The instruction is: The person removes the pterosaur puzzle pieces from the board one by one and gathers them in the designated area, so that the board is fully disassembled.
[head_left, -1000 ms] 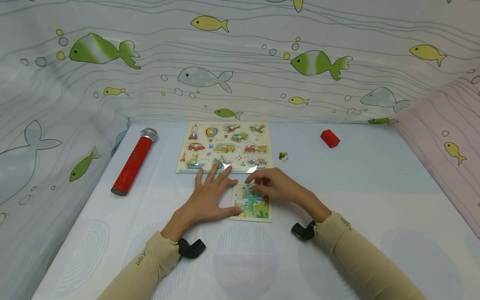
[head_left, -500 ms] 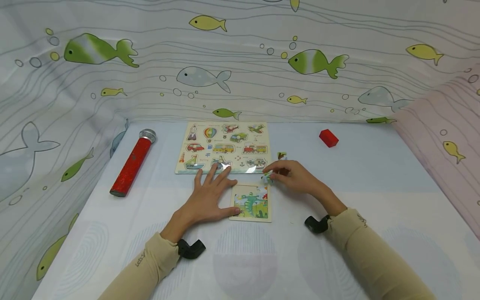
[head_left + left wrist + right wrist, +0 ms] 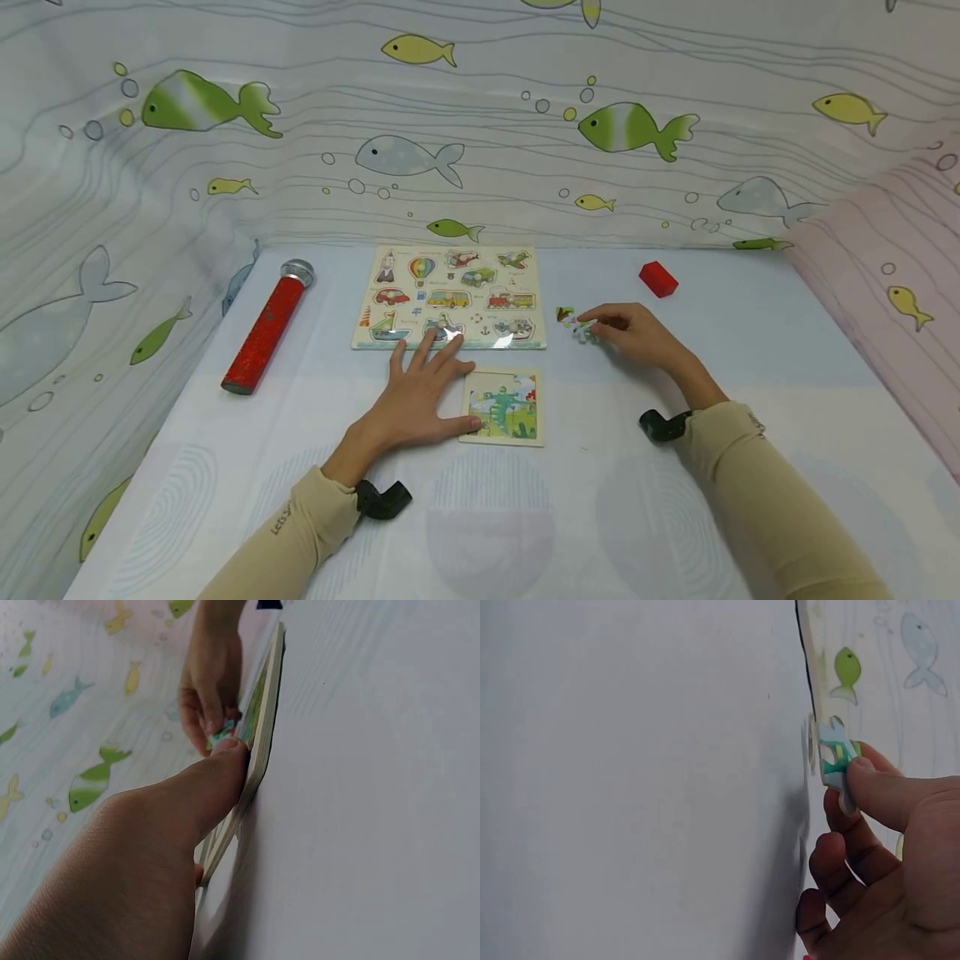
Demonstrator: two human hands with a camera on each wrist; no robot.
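Observation:
My right hand pinches a light-blue and teal jigsaw piece between thumb and fingers, its other fingers curled below. In the head view that piece is held at the right of the large vehicle puzzle board, close beside a loose jigsaw piece on the table. My left hand lies with fingers spread, its thumb on the left edge of the small wooden jigsaw tray. Some fingertips reach over the vehicle board's lower edge. A green creature picture shows in the tray, with a bare wood gap at its upper left.
The vehicle puzzle board lies behind the tray. A red microphone lies at the left, and a red block sits at the back right. Fish-printed cloth walls in the table at the back and sides.
My right hand has lifted the jigsaw piece from the tray's upper left and carried it right and back to the loose piece. The left hand stays in place.

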